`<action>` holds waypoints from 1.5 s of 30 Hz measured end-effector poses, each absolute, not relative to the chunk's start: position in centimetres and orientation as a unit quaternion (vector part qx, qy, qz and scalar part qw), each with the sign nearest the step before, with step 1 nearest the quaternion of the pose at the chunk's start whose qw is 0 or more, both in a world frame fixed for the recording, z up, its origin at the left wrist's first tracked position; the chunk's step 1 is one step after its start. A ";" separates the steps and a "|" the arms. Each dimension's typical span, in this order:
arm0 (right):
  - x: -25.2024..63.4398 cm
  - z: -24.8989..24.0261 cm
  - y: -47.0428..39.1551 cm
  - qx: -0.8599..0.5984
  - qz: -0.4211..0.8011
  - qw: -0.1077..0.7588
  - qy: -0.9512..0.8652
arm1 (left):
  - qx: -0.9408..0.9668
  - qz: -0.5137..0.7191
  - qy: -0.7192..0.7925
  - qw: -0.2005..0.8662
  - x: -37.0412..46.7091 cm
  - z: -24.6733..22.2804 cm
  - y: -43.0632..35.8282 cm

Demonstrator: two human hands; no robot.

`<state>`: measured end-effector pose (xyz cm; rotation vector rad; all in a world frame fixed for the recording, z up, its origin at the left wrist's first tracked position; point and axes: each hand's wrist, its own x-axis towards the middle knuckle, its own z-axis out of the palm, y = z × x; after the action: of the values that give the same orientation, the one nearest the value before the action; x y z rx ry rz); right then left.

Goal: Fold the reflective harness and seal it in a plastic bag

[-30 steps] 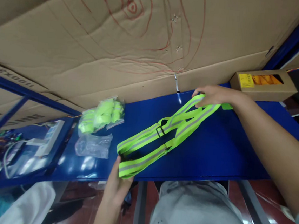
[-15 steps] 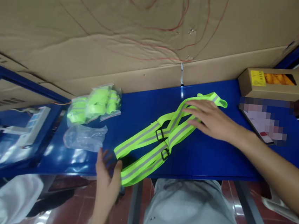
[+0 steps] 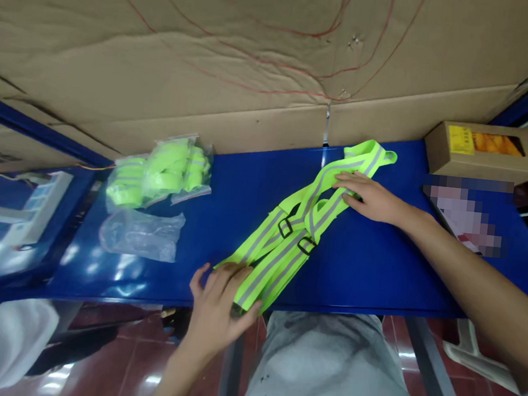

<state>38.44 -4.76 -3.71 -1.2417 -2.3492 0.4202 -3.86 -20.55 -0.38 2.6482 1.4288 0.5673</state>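
Observation:
A neon yellow-green reflective vest made of straps, with grey stripes and black buckles, lies stretched diagonally over the blue table. My left hand is at its near end by the table edge, fingers over the straps and thumb at the side, closed on them. Farther up, my right hand has its fingers closed on the straps below the far loops. Two buckles sit between my hands. The undersides of the straps are hidden.
Clear bags of folded neon straps lie back left, with a crumpled clear bag in front. A cardboard box and a partly blurred phone are at right. A white power strip lies far left; cardboard lines the back.
My left hand has moved right and onto the near end of the vest. My right hand's fingers have drawn together on the straps. The vest's far loops have shifted and spread.

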 end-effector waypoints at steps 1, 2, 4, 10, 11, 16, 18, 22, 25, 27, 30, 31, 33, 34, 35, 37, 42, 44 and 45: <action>38.4 -3.7 -4.1 -0.450 0.149 0.227 -0.851 | 0.868 0.183 0.461 0.034 -3.3 -0.3 -20.8; 38.1 -3.5 -3.6 -0.449 0.145 0.232 -0.851 | 0.874 0.183 0.450 0.031 -2.7 -0.3 -21.0; 37.3 -2.4 -3.5 -0.440 0.130 0.248 -0.853 | 0.891 0.185 0.413 0.023 -1.9 -0.1 -21.2; 32.1 2.0 -9.1 -0.397 0.106 0.288 -0.865 | 0.931 0.154 0.331 0.002 -0.5 0.6 -21.6; 31.4 1.9 -9.9 -0.388 0.105 0.269 -0.875 | 0.934 0.148 0.326 0.009 -0.2 0.5 -21.7; 31.1 -2.2 -9.6 -0.418 0.100 0.167 -0.887 | 0.934 0.156 0.320 0.021 0.6 -1.1 -22.0; 31.7 -3.5 -8.5 -0.421 0.103 0.150 -0.889 | 0.939 0.161 0.305 0.008 0.9 -1.6 -21.9; 31.7 -3.8 -6.9 -0.403 0.099 0.149 -0.897 | 0.951 0.185 0.248 -0.019 1.8 -2.1 -21.6; 31.6 -2.6 -6.3 -0.385 0.078 0.165 -0.905 | 0.952 0.201 0.229 -0.031 2.4 -2.3 -21.6; 32.5 -1.0 -5.6 -0.392 0.040 0.189 -0.900 | 0.950 0.209 0.229 -0.033 2.7 -2.5 -21.7; 35.1 1.7 -3.9 -0.506 -0.046 0.275 -0.817 | 0.945 0.230 0.231 -0.034 3.0 -2.9 -21.9; 36.0 2.4 -3.2 -0.557 -0.068 0.304 -0.770 | 0.943 0.239 0.228 -0.036 3.1 -3.0 -21.9; 37.2 2.9 -1.7 -0.610 -0.070 0.309 -0.727 | 0.942 0.249 0.222 -0.039 3.3 -3.1 -22.0; 37.5 2.7 -1.1 -0.612 -0.054 0.283 -0.737 | 0.942 0.251 0.218 -0.040 3.4 -3.2 -22.0; 37.4 2.2 -0.6 -0.604 -0.033 0.244 -0.758 | 0.943 0.252 0.215 -0.039 3.5 -3.2 -22.0; 36.5 0.6 0.0 -0.588 0.012 0.165 -0.792 | 0.945 0.251 0.208 -0.034 3.6 -3.2 -22.0; 34.9 -1.0 -0.5 -0.572 0.061 0.182 -0.797 | 0.946 0.253 0.202 -0.018 3.3 -3.5 -21.9; 35.6 -0.2 -0.9 -0.602 0.035 0.233 -0.763 | 0.947 0.248 0.204 0.002 3.2 -3.1 -22.0; 36.2 0.3 -0.9 -0.634 0.016 0.247 -0.733 | 0.948 0.244 0.206 0.015 3.2 -2.7 -22.0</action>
<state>36.22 -0.91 0.32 -1.7272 -1.9982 0.0443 3.17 -22.00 -2.72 2.9491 0.6402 0.7594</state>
